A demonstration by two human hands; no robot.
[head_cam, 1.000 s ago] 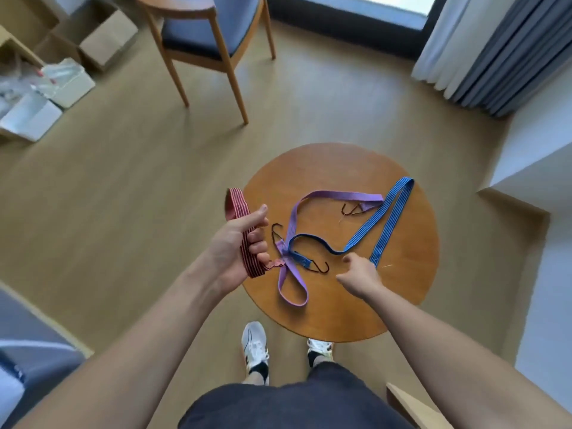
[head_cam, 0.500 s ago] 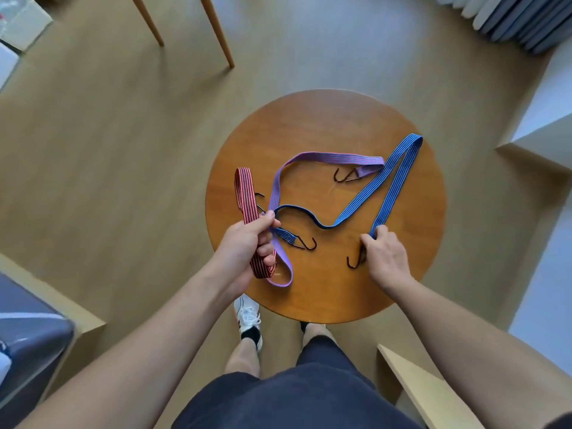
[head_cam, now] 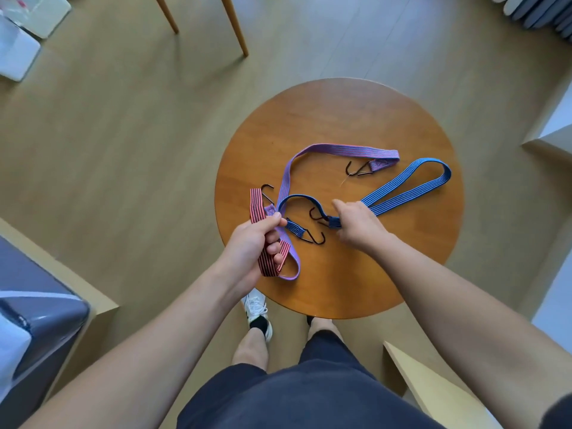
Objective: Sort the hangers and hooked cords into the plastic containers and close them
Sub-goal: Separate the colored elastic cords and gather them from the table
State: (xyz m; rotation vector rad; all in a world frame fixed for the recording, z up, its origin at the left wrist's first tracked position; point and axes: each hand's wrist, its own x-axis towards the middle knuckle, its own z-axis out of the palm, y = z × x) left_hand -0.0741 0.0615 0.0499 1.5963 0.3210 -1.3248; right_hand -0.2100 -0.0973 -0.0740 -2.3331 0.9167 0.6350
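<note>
Hands point(head_cam: 252, 243) point(head_cam: 359, 226) on cords point(head_cam: 402, 193), round table point(head_cam: 340, 119)

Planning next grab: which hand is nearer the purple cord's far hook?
Right. The right hand sits just below the hook in frame; left hand, gripping the red cord, lies farther down-left.

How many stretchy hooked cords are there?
3: red cord in the left hand, purple cord lying across the round table, blue cord with one end pinched by the right hand.
</note>
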